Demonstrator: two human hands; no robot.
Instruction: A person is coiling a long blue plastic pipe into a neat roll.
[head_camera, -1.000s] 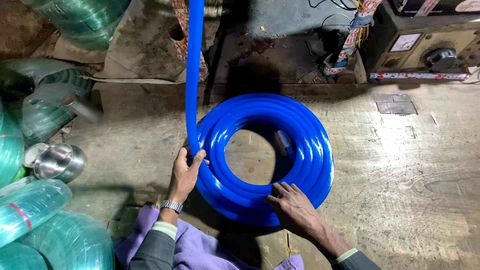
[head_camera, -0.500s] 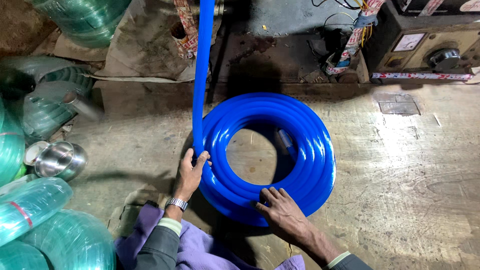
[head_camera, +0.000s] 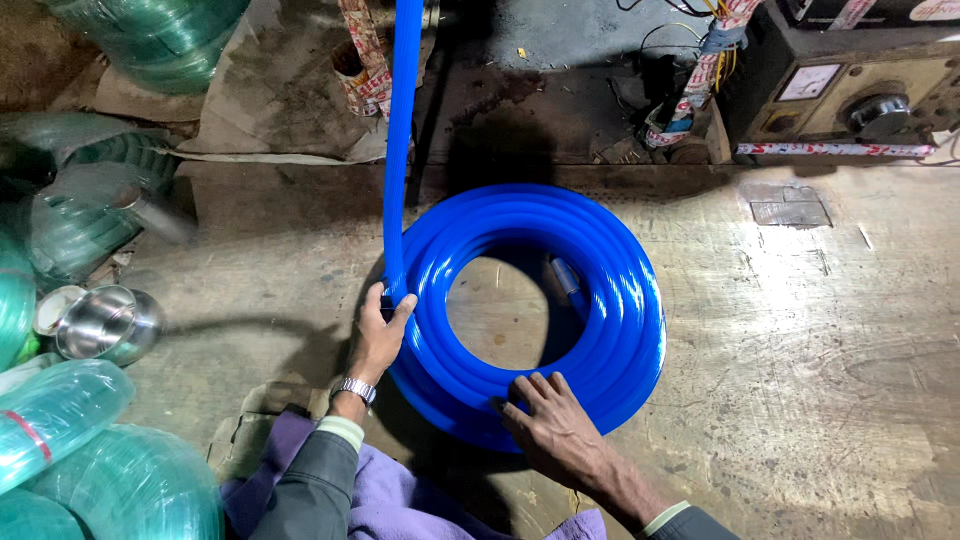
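Blue hose coil (head_camera: 600, 290) lies flat at the middle of a worn, stained wooden surface (head_camera: 800, 380), with one free run of the same hose (head_camera: 402, 130) rising from its left edge and leaving the top of the view. Left hand (head_camera: 380, 335) is closed around that run just where it meets the coil; a metal watch (head_camera: 354, 389) sits on the wrist. Right hand (head_camera: 553, 428) rests open, fingers spread, pressed flat on the near rim of the coil and gripping nothing. A short end piece shows inside the coil's right inner wall, though its detail is hard to make out in shadow. Along the left edge, green translucent hose coils (head_camera: 60, 440) are stacked and cut off by the frame, with a shiny metal cup (head_camera: 108, 322) on its side beside them. A purple cloth (head_camera: 400, 500) lies at the near edge. At upper right stands a boxed machine with a dial and a knob (head_camera: 850, 90), partly cropped, wiring trailing beside it. The far left corner is dim.
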